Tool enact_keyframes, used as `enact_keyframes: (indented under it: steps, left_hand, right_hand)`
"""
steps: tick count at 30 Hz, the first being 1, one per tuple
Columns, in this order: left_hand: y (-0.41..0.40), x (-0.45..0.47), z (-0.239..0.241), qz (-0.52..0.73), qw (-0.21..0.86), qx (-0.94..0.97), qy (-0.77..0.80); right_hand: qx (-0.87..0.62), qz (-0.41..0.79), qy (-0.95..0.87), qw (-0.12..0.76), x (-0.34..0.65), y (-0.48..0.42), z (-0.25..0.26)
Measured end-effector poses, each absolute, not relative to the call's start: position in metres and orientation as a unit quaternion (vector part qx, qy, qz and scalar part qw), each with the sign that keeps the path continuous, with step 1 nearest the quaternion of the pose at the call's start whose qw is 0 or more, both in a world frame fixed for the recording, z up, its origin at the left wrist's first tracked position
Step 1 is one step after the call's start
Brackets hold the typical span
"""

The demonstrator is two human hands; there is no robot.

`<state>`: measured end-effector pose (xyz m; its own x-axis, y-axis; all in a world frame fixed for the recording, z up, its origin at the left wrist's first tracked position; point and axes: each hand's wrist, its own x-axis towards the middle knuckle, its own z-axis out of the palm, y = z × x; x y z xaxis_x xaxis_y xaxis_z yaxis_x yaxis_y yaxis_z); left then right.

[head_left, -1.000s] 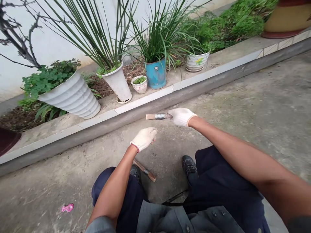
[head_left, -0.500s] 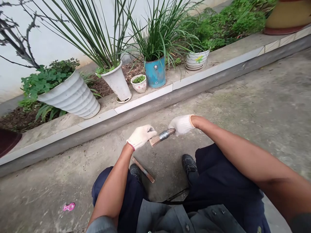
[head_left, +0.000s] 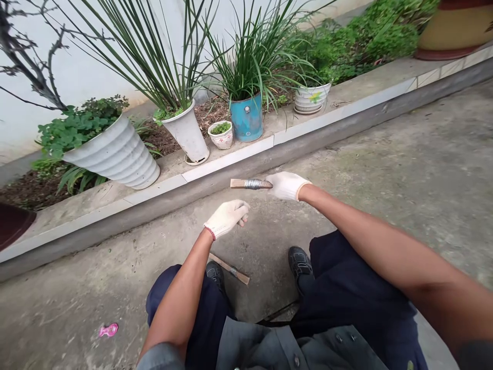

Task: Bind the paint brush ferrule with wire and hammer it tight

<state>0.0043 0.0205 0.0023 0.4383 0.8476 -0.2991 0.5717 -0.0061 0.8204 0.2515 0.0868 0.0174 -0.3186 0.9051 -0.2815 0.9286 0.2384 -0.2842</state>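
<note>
My right hand, in a white knit glove, grips one end of a short wooden stick. Silvery wire is wound round the stick's middle, and its free end points left. Lower and to the left, my gloved left hand is apart from the stick, its fingers curled together; whatever they pinch is too small to make out. Below it, beside my left shoe, is a second wooden stick with a grey wrapped band; I cannot tell whether it hangs or lies on the ground.
A low tiled ledge crosses ahead, carrying a ribbed white pot, a tall white pot, a small pot, a blue pot and another white pot. A pink object lies on the concrete at left.
My right hand has raised the wire-wound stick and levelled it. My left hand has come off its free end. The lower stick has turned slightly and its near end has shifted right.
</note>
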Motion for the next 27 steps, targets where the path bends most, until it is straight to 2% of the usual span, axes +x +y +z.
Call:
enact_keyframes:
  steps: [2, 5, 9, 11, 16, 21, 24, 27]
  left_hand:
    - [0.022, 0.003, -0.002, 0.082, 0.45, 0.716, 0.527]
    - [0.024, 0.002, -0.003, 0.039, 0.378, 0.739, 0.556]
    - [0.024, -0.001, 0.008, 0.047, 0.282, 0.779, 0.558]
    - [0.023, -0.002, 0.014, 0.052, 0.272, 0.787, 0.552]
    - [0.024, -0.006, 0.017, 0.11, 0.386, 0.752, 0.523]
    - [0.026, -0.004, 0.01, 0.221, 0.519, 0.656, 0.501]
    - [0.022, 0.002, 0.007, 0.205, 0.529, 0.647, 0.51]
    - [0.018, 0.006, 0.006, 0.144, 0.493, 0.681, 0.521]
  right_hand:
    - [0.599, -0.131, 0.786, 0.08, 0.246, 0.085, 0.015]
    - [0.595, -0.096, 0.786, 0.137, 0.238, 0.076, 0.016]
    - [0.539, -0.098, 0.813, 0.195, 0.235, 0.065, 0.019]
    - [0.476, -0.147, 0.841, 0.209, 0.24, 0.064, 0.018]
    - [0.369, -0.324, 0.859, 0.144, 0.26, 0.066, 0.023]
    - [0.439, -0.415, 0.797, -0.01, 0.262, 0.068, 0.038]
    - [0.529, -0.342, 0.775, -0.048, 0.256, 0.077, 0.036]
    - [0.597, -0.196, 0.778, -0.02, 0.252, 0.089, 0.026]
